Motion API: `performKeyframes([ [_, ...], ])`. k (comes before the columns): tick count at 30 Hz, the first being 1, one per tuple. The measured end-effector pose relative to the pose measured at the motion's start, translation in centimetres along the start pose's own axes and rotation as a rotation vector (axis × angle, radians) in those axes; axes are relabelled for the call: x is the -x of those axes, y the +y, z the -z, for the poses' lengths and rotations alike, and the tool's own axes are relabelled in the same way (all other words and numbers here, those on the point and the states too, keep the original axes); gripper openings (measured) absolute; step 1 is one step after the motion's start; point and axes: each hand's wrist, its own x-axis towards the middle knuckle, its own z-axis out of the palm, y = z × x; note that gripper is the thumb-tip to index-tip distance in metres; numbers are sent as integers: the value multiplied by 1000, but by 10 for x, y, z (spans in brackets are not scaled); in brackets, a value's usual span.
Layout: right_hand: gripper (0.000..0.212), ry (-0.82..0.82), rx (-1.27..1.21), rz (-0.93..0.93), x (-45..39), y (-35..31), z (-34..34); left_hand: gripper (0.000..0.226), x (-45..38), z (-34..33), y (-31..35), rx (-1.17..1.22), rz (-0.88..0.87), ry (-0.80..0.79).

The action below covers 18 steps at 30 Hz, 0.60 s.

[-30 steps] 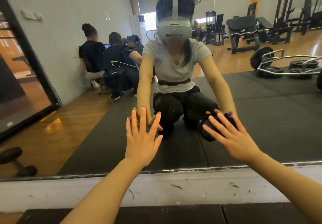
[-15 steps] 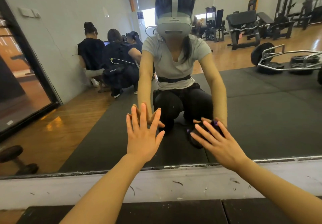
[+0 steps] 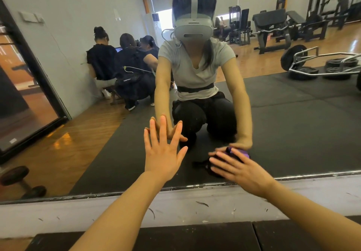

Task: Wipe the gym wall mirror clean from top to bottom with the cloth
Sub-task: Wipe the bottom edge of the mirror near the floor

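The wall mirror (image 3: pixel 293 123) fills most of the head view and reflects me kneeling in front of it. My left hand (image 3: pixel 164 153) presses flat on the glass with its fingers spread and straight. To its right, my right hand (image 3: pixel 240 170) presses a dark cloth with a purple part (image 3: pixel 239 151) against the glass, fingers spread over it. The cloth sits low on the mirror, just above the bottom edge (image 3: pixel 195 189). Most of the cloth is hidden under my hand.
Below the mirror runs a scuffed white wall strip (image 3: pixel 175 207), then black floor mats (image 3: pixel 175 237) under my arms. The reflection shows three people crouched at the left wall, a dumbbell (image 3: pixel 19 180), weight machines and a trap bar with plates (image 3: pixel 322 69).
My right hand has slid the cloth leftward and down the glass, closer to the bottom edge. My left hand has stayed flat in about the same spot.
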Motion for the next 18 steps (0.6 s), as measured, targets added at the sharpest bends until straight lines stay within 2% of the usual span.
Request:
performKeyframes([
  [3, 70, 212, 11, -238, -21, 38, 23, 75, 0, 0, 2, 0, 5, -7],
  [6, 66, 337, -68, -528, -35, 83, 47, 75, 0, 1, 3, -3, 6, -5],
  [8, 66, 353, -109, -583, -34, 97, 54, 75, 0, 1, 4, -1, 6, -1],
  [12, 66, 301, -21, -492, -19, 81, 36, 75, 0, 0, 3, 13, 2, 11],
  [18, 71, 98, 68, -188, 19, 43, 14, 76, 2, 4, 0, 7, -15, -12],
])
